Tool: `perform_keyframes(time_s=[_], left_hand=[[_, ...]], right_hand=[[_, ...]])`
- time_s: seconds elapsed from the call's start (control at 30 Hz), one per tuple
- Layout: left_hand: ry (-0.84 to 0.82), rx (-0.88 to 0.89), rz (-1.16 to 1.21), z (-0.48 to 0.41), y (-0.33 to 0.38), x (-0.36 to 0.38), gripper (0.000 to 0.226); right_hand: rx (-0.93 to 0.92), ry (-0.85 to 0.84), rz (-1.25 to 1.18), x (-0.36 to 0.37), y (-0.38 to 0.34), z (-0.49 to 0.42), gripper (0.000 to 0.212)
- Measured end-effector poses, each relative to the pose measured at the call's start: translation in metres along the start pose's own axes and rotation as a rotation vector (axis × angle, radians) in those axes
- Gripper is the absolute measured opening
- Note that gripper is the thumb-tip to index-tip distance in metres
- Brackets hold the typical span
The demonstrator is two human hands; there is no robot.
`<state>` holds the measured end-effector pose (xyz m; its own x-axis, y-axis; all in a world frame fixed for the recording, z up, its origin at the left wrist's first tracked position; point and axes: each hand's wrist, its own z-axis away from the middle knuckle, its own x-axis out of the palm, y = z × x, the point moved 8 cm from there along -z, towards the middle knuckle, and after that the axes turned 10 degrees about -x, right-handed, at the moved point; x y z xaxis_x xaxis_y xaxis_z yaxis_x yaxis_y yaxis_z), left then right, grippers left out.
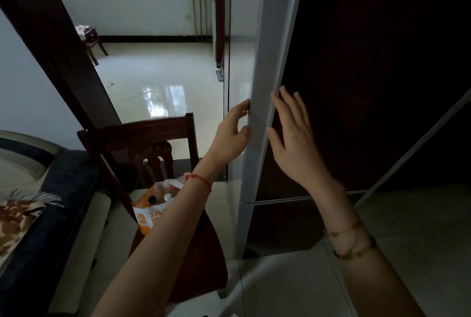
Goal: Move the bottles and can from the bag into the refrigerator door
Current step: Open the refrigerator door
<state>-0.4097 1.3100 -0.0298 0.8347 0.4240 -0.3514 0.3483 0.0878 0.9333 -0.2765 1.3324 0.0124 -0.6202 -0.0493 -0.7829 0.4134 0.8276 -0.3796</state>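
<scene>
- While the door (356, 87) looks shut, opening it seems the step in hand.
- Left hand (233, 129) curves against its pale edge; whether the fingers grip, I cannot tell.
- Right hand (293, 143) lies open on the dark front.
- Bag (149, 217) with bottles (152, 199) waits on the chair (137, 130).
- Next: swing the door wide.
</scene>
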Motion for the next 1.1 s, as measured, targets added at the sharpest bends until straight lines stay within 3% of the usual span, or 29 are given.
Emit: perform_keyframes(time_s=[0.43,0.6,0.87,1.1], left_hand=[[-0.072,0.042,-0.034,-0.004,-0.001,-0.006,0.066],[-0.103,0.078,-0.025,0.017,-0.002,-0.004,0.056],[-0.143,0.235,0.098,0.084,0.031,0.003,0.037],[-0.191,0.451,0.084,0.111,0.070,0.011,0.050]], right_hand=[[0.079,0.116,0.043,-0.014,-0.017,0.028,0.063],[0.096,0.164,0.078,-0.021,-0.026,0.041,0.063],[0.101,0.498,0.204,-0.058,-0.065,0.085,0.067],[0.134,0.707,0.317,-0.080,-0.080,0.124,0.081]])
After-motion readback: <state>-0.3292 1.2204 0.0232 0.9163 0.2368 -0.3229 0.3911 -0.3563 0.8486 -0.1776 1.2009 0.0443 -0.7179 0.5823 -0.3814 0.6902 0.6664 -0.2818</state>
